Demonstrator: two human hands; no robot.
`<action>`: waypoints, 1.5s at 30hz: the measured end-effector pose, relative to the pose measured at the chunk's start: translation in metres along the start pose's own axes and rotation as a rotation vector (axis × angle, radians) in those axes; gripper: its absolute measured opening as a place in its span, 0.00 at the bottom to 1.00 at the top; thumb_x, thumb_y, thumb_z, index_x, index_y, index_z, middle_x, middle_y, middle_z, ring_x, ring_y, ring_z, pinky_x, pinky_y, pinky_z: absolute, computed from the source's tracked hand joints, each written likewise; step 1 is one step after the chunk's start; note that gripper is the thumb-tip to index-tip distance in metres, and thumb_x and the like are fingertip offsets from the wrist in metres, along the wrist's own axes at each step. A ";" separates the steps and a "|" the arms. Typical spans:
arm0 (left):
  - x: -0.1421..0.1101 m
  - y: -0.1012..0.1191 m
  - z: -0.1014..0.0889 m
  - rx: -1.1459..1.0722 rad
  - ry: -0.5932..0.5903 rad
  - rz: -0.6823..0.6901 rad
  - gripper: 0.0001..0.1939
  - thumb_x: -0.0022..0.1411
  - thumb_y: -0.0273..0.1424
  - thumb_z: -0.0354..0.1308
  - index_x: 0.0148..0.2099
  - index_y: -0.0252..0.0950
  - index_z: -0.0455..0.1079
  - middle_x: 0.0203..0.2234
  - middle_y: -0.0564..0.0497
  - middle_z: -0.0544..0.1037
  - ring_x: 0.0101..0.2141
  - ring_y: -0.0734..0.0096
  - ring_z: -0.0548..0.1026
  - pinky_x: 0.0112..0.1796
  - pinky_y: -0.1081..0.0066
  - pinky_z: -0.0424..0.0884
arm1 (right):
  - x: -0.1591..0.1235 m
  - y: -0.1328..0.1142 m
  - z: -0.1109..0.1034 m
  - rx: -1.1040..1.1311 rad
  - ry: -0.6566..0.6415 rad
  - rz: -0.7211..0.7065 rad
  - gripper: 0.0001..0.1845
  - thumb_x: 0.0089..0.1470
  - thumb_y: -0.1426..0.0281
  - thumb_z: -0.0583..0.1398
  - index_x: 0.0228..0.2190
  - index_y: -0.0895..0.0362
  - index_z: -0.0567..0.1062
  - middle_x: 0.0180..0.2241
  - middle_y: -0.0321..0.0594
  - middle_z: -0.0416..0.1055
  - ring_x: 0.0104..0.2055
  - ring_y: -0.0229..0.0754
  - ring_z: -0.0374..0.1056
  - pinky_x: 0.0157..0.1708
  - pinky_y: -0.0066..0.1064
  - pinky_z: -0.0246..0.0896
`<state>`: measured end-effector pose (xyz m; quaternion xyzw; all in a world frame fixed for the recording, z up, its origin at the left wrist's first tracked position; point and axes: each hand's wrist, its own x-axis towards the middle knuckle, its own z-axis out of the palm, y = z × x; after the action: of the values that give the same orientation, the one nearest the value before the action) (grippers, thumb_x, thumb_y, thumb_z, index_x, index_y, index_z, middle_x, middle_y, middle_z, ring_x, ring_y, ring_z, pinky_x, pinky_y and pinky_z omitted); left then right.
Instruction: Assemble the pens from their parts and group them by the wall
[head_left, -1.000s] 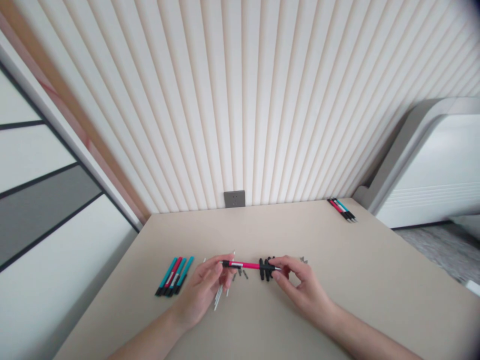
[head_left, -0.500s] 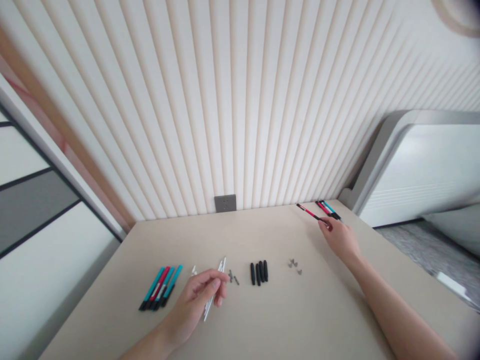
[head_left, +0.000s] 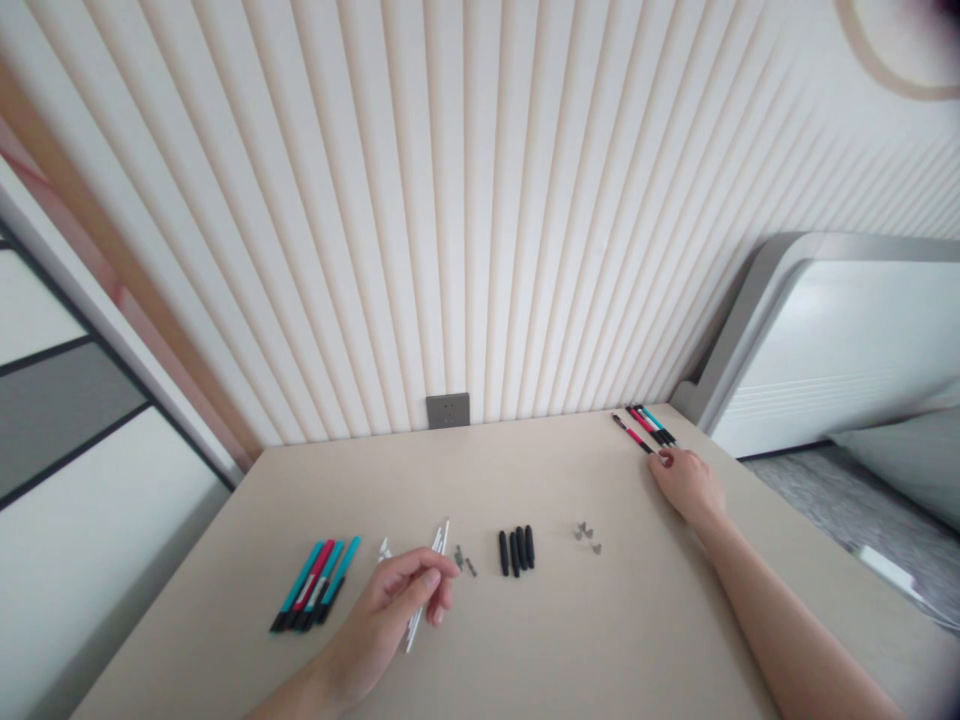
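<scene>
My right hand (head_left: 688,487) pinches the near end of a red and black pen (head_left: 634,434) at the table's far right. That pen lies beside several red, teal and black pens (head_left: 654,424). My left hand (head_left: 409,595) is loosely curled, thumb against the index finger, above several thin white pen refills (head_left: 413,630); whether anything is between its fingers is hidden. Small grey pieces (head_left: 465,562) lie just right of its fingertips. Several black grips (head_left: 517,550) stand in a row farther right, then small grey clips (head_left: 585,536).
Teal and red pen barrels (head_left: 315,587) with black ends lie on the left of the beige table (head_left: 570,640). Small white pieces (head_left: 385,548) sit behind my left hand. A ribbed wall with a dark socket (head_left: 448,410) borders the far edge; a bed headboard (head_left: 847,330) stands at right.
My right hand has moved slightly right and lowered the red pen alongside the other pens, turning it more in line with them. My left hand has stayed over the refills.
</scene>
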<state>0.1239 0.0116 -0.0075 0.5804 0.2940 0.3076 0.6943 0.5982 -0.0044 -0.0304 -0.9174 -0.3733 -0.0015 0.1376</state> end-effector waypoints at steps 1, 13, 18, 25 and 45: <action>0.000 0.001 0.000 -0.003 -0.001 0.003 0.14 0.65 0.41 0.58 0.40 0.34 0.75 0.26 0.51 0.72 0.27 0.72 0.68 0.32 0.71 0.62 | -0.001 0.002 -0.001 0.002 -0.008 0.007 0.21 0.58 0.59 0.53 0.43 0.55 0.79 0.45 0.50 0.75 0.45 0.54 0.73 0.39 0.37 0.65; -0.001 0.006 0.002 -0.023 -0.004 -0.001 0.14 0.64 0.41 0.59 0.39 0.35 0.76 0.25 0.51 0.72 0.27 0.72 0.68 0.32 0.71 0.63 | 0.007 -0.004 0.000 -0.014 0.007 0.066 0.20 0.61 0.61 0.51 0.39 0.55 0.80 0.39 0.51 0.78 0.43 0.53 0.73 0.38 0.37 0.65; -0.001 0.005 0.001 -0.041 -0.013 0.002 0.14 0.64 0.41 0.59 0.39 0.35 0.76 0.25 0.52 0.72 0.27 0.72 0.67 0.32 0.71 0.62 | 0.010 -0.003 0.003 -0.018 0.029 0.088 0.21 0.61 0.60 0.51 0.41 0.55 0.80 0.42 0.51 0.77 0.44 0.53 0.73 0.39 0.38 0.66; -0.002 0.010 0.004 -0.054 0.001 0.001 0.15 0.63 0.43 0.60 0.38 0.35 0.76 0.24 0.51 0.72 0.26 0.72 0.67 0.32 0.71 0.62 | 0.011 -0.002 0.003 -0.018 0.037 0.118 0.22 0.62 0.58 0.50 0.42 0.57 0.79 0.43 0.52 0.76 0.45 0.54 0.73 0.40 0.39 0.66; -0.002 0.004 0.000 0.024 -0.031 0.036 0.14 0.65 0.40 0.57 0.39 0.34 0.75 0.26 0.50 0.73 0.28 0.71 0.69 0.33 0.70 0.64 | 0.010 0.000 0.002 -0.014 0.038 0.126 0.20 0.59 0.62 0.52 0.42 0.57 0.79 0.43 0.53 0.76 0.44 0.56 0.73 0.39 0.41 0.66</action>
<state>0.1219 0.0103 -0.0032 0.5986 0.2765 0.3072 0.6861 0.6054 0.0028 -0.0310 -0.9399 -0.3120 -0.0130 0.1381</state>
